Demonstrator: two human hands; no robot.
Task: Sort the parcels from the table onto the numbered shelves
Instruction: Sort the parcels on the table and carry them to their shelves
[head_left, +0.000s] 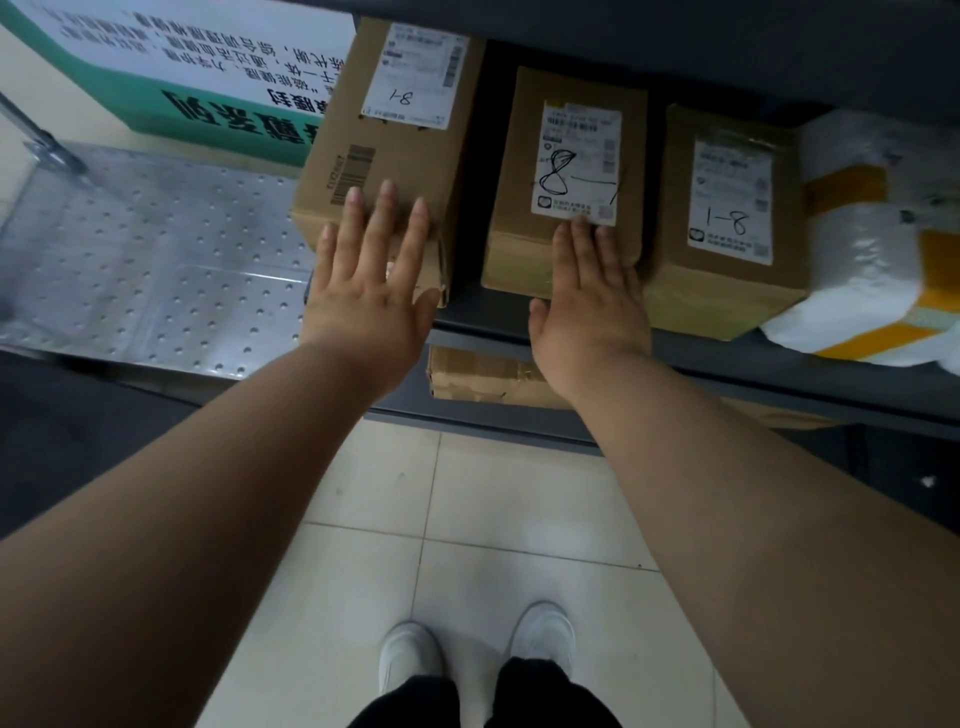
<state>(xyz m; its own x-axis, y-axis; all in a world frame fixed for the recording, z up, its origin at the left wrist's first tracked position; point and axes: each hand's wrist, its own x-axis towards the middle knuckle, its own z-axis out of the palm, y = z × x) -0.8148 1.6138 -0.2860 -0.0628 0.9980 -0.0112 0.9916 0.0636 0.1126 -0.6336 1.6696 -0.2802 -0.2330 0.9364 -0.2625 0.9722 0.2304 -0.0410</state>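
Observation:
Three brown cardboard parcels stand side by side on a dark grey shelf. The left parcel carries a label marked "8-1". My left hand lies flat on its near top edge with straight fingers. The middle parcel bears a big handwritten "8-1", and my right hand presses flat against its near end. The right parcel is marked "8-1" too and is untouched.
A white plastic-wrapped parcel with yellow tape fills the shelf's right end. Another cardboard box sits on the shelf below. A perforated metal cart deck lies to the left, with a green and white sign behind it. Pale floor tiles lie underfoot.

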